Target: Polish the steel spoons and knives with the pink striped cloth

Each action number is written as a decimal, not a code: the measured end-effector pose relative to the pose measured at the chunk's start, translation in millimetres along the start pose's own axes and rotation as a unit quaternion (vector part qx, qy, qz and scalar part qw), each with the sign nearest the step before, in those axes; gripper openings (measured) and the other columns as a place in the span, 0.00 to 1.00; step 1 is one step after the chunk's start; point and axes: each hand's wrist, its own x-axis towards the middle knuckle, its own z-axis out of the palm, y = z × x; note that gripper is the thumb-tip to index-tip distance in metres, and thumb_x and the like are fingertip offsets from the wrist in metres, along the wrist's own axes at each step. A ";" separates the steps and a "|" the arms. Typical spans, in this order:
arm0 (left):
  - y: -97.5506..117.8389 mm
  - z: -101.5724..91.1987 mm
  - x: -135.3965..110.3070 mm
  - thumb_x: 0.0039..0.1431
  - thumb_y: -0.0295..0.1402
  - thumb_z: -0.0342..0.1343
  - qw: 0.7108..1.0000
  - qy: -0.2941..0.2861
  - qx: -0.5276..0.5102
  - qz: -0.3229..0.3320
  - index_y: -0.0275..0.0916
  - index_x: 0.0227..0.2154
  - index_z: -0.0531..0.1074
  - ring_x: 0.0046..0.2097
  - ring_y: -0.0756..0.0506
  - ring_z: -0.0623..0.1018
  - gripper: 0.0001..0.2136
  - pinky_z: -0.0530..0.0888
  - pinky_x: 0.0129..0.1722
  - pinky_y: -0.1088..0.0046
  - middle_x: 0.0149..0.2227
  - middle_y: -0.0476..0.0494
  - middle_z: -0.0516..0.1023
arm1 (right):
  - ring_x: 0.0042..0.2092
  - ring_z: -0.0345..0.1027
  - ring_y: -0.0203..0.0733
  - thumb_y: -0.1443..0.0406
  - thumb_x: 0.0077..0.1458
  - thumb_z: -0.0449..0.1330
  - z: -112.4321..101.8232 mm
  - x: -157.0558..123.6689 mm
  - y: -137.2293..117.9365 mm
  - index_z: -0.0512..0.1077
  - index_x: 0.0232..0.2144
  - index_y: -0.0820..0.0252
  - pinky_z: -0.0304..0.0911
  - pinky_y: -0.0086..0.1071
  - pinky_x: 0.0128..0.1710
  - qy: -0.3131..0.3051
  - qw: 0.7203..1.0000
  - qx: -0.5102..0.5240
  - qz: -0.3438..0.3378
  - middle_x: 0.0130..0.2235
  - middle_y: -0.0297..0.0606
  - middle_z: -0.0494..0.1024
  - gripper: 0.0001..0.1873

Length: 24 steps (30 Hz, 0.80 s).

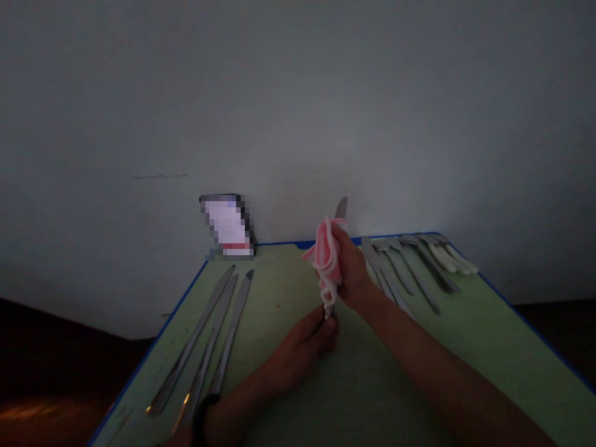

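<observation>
Over the middle of the table, a table knife (342, 207) is held upright, its blade tip pointing toward the wall. My left hand (311, 334) is closed around the lower end of its handle. Higher up, my right hand (350, 264) grips a pink and white cloth (327, 251) that is wrapped around the knife. The cloth hides most of the knife's middle, and only the blade tip and a bit of the handle show. On the left lie three table knives (228, 329) side by side, near my left forearm.
A phone with a blurred screen (228, 223) leans against the wall at the back left. Along the right lie several pieces of cutlery: knives (382, 273), spoons (414, 273) and white-handled pieces (442, 257). The green table (279, 273) has a blue edge and meets the wall.
</observation>
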 end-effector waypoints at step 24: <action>12.7 -1.8 -2.3 0.63 0.44 0.44 0.992 -0.007 0.128 -0.005 0.38 0.32 0.63 0.28 0.51 0.61 0.14 0.59 0.27 0.77 0.26 0.53 0.61 | 0.24 0.62 0.33 0.49 0.44 0.60 -39.2 39.1 -29.0 0.68 0.24 0.58 0.54 0.27 0.22 0.060 0.984 0.022 -0.165 0.22 0.29 0.69 0.18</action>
